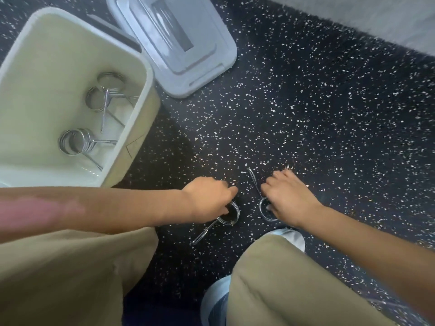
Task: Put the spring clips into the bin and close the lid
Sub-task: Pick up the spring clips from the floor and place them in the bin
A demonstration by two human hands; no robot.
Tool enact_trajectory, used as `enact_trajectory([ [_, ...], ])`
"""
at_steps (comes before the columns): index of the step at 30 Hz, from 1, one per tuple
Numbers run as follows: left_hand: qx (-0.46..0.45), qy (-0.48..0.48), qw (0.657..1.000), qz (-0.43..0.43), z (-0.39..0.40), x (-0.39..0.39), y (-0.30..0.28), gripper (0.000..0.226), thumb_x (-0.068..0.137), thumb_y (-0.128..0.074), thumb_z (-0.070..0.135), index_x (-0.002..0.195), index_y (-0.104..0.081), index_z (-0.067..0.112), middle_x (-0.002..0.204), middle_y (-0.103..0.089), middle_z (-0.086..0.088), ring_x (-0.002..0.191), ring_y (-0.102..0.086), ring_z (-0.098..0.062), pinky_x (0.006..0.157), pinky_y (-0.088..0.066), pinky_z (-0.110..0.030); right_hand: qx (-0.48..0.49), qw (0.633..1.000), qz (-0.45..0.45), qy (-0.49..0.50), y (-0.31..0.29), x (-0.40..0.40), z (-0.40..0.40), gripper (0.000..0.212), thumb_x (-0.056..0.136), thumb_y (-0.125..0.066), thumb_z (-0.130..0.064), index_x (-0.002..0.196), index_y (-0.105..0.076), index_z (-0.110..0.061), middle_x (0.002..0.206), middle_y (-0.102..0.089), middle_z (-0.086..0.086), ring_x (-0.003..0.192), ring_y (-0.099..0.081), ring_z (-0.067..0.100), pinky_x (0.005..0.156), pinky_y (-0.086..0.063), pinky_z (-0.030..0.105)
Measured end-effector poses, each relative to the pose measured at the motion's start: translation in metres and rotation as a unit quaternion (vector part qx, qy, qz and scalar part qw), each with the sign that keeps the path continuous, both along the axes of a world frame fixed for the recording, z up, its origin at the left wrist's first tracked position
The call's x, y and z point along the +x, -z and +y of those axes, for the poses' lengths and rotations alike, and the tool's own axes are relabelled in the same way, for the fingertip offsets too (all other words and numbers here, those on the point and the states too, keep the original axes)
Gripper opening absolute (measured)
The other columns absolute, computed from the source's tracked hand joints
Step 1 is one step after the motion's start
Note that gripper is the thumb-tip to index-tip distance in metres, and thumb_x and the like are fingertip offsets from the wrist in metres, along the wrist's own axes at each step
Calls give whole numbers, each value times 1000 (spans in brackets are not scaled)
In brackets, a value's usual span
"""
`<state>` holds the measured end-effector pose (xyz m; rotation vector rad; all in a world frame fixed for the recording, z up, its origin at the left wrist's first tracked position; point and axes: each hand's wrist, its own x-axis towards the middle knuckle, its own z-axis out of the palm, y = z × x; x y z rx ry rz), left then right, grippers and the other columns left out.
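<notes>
An open cream bin stands on the floor at the upper left, with three metal spring clips lying inside it. Its grey lid lies flat on the floor just right of the bin. My left hand is closed around the coil of a spring clip that rests on the floor, its handle pointing down-left. My right hand grips a second spring clip by its coil, one handle sticking up-left of my fingers.
The floor is black rubber with white speckles. A pale grey wall or mat runs along the upper right. My knees in tan trousers and light shoes fill the bottom of the view.
</notes>
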<state>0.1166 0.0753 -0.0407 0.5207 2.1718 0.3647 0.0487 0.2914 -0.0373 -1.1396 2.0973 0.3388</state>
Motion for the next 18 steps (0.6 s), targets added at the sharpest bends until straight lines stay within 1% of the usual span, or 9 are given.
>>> enact_trajectory([
  [2,-5,22,1000,9,5,3,7,33,99,-58,33,124,-49,12,109,-64,-8,94,-68,-35,72,-55,-42,13,1000,14,-10,4,2,2,27,61,-83,-14,83,-66,-13,78,-64,3,81,-56,26,81,-41,37],
  [4,-12,31,999,21,7,3,12,32,99,-58,25,126,-48,12,110,-63,-8,93,-68,-36,73,-56,-44,8,999,29,-23,5,3,2,26,57,-79,-5,77,-64,-13,71,-62,4,73,-55,26,77,-42,37],
  [6,-17,29,999,25,8,2,14,31,97,-57,16,128,-49,13,112,-61,-9,91,-67,-36,71,-55,-45,9,999,32,-42,4,3,2,24,59,-74,-4,78,-62,-12,70,-62,5,71,-55,26,76,-42,38],
  [8,-21,18,999,16,9,1,15,32,96,-53,12,128,-50,15,113,-59,-8,90,-67,-36,66,-51,-42,9,998,32,-49,5,3,3,25,61,-72,-3,80,-59,-12,68,-61,4,67,-55,26,74,-42,38],
  [10,-23,14,1000,7,10,1,14,34,94,-49,10,127,-52,14,115,-57,-9,90,-65,-36,64,-45,-40,8,999,29,-38,4,3,2,26,66,-71,-5,81,-53,-14,64,-57,1,61,-47,23,71,-39,37],
  [12,-22,8,1000,0,10,2,11,32,91,-51,9,123,-53,11,115,-57,-8,90,-64,-36,64,-44,-40,-9,999,26,-20,1,1,1,22,79,-67,-12,84,-46,-16,65,-57,-1,62,-38,22,72,-36,36],
  [14,-16,-8,1000,-15,8,1,8,28,89,-52,8,117,-53,9,113,-57,-8,83,-59,-34,64,-40,-39,-33,999,25,4,-4,-2,-1,12,92,-54,-18,88,-43,-17,71,-61,-2,67,-43,22,76,-36,35],
  [15,-12,-22,999,-25,7,0,6,24,89,-53,9,113,-52,9,109,-56,-8,79,-53,-31,64,-39,-38,-49,998,24,17,-7,-4,-3,9,94,-50,-19,88,-44,-16,71,-62,-2,68,-46,23,77,-36,35],
  [18,-10,-61,997,-44,0,-5,1,15,90,-53,13,98,-41,13,92,-49,-5,75,-46,-29,64,-39,-38,-109,992,29,54,-13,-13,-7,5,91,-56,-20,89,-54,-16,68,-62,-1,67,-52,23,77,-36,35],
])
